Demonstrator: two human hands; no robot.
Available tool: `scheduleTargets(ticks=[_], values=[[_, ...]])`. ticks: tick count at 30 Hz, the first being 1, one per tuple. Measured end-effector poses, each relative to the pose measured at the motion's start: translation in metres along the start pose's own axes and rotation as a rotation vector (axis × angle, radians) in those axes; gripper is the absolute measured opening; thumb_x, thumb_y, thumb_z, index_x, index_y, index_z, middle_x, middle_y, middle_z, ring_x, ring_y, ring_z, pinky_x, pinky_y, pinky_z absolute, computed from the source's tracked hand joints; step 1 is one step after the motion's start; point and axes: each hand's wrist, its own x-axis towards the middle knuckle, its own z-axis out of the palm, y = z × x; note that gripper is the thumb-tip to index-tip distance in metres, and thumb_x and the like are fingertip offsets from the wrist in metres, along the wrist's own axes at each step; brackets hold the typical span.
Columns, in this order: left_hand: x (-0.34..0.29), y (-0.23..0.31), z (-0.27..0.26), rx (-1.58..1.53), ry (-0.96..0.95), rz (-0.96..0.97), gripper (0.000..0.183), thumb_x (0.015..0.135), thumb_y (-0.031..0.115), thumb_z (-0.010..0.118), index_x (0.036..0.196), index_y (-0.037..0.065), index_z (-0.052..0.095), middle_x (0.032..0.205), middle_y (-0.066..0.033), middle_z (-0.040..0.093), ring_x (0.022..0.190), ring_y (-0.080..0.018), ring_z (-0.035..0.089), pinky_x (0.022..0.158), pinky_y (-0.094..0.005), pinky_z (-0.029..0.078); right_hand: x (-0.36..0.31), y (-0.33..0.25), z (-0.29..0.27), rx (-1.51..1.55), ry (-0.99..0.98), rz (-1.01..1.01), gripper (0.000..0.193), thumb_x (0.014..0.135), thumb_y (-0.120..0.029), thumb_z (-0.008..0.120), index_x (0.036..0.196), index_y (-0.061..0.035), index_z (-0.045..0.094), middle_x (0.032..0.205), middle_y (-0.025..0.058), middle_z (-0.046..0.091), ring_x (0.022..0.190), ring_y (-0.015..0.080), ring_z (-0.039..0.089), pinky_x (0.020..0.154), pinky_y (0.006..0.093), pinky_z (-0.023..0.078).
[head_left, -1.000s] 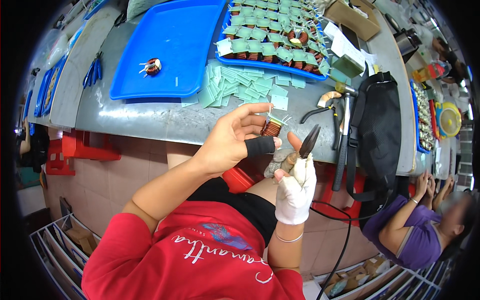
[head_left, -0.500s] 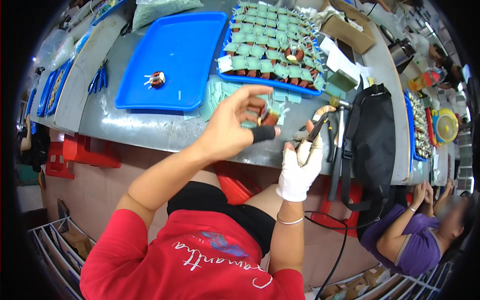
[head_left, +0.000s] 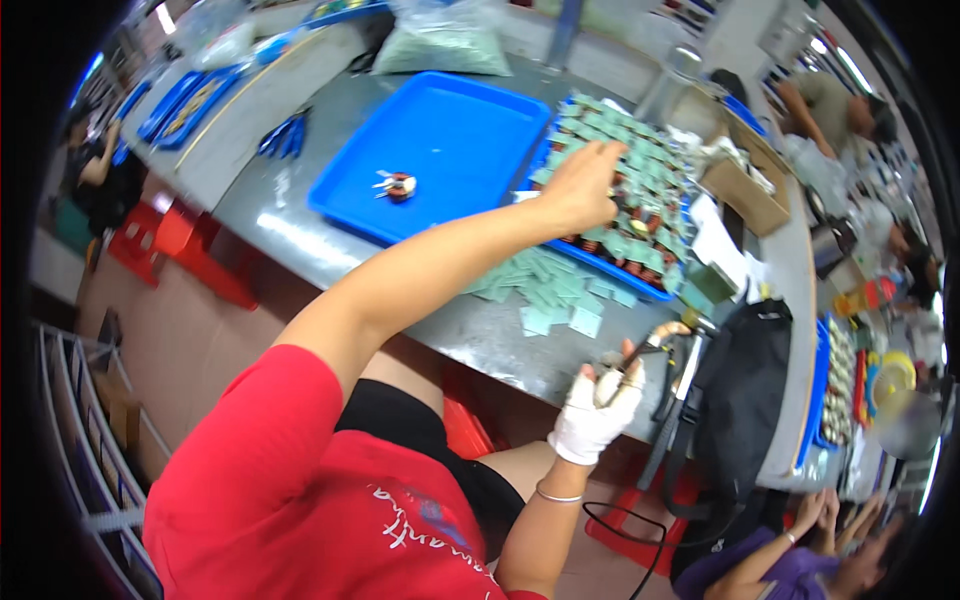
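Note:
My left hand reaches over the blue tray, which is packed with copper-wound coils and green square plates. Its fingertips are blurred and partly hidden, so I cannot tell whether they hold a coil. Low in front of the bench edge is my right hand, in a white glove with bare fingertips. Its fingers close on a slim dark hand tool, whose exact kind is unclear. A single coil lies in the other blue tray.
Loose green plates are scattered on the metal bench before the packed tray. Blue-handled pliers lie at the left. At the right are a hammer, a black bag and a cardboard box. A person in purple sits at the right.
My left hand has moved away from the right hand, forward onto the packed tray; it had a coil at its fingers before. The right hand keeps its tool. The whole view has shifted.

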Motion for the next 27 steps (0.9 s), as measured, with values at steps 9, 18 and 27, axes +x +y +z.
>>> scheduleTargets(ticks=[9,18,27], values=[[-0.079,-0.060,-0.131,0.518,0.158,-0.204,0.065,0.075,0.027,0.075,0.127,0.001,0.048,0.120,-0.0205,0.054,0.111,-0.0366,0.051,0.095,-0.0430,0.043,0.006,0.000,-0.001,-0.009,-0.012,-0.069,0.053,0.078,0.010,0.056,0.130,-0.0008,0.050,0.101,0.0039,0.052,0.085,0.0108,0.049,0.077,0.0232,0.045],[-0.111,-0.085,-0.151,0.359,-0.036,-0.408,0.045,0.074,0.029,0.076,0.106,0.003,0.058,0.099,-0.0164,0.059,0.094,-0.0343,0.056,0.083,-0.0397,0.046,0.001,0.008,-0.003,-0.127,-0.060,-0.149,0.057,0.076,0.014,0.056,0.131,0.0020,0.045,0.128,0.0084,0.053,0.090,0.0109,0.049,0.079,0.0237,0.047],[-0.125,-0.034,-0.126,-0.581,-0.008,-0.268,0.036,0.072,0.002,0.072,0.104,0.000,0.056,0.092,-0.0071,0.064,0.086,-0.0137,0.062,0.076,-0.0277,0.050,0.003,-0.005,-0.001,-0.074,-0.051,-0.106,0.054,0.076,0.014,0.057,0.127,-0.0017,0.051,0.103,0.0025,0.050,0.085,0.0093,0.045,0.079,0.0216,0.042]])
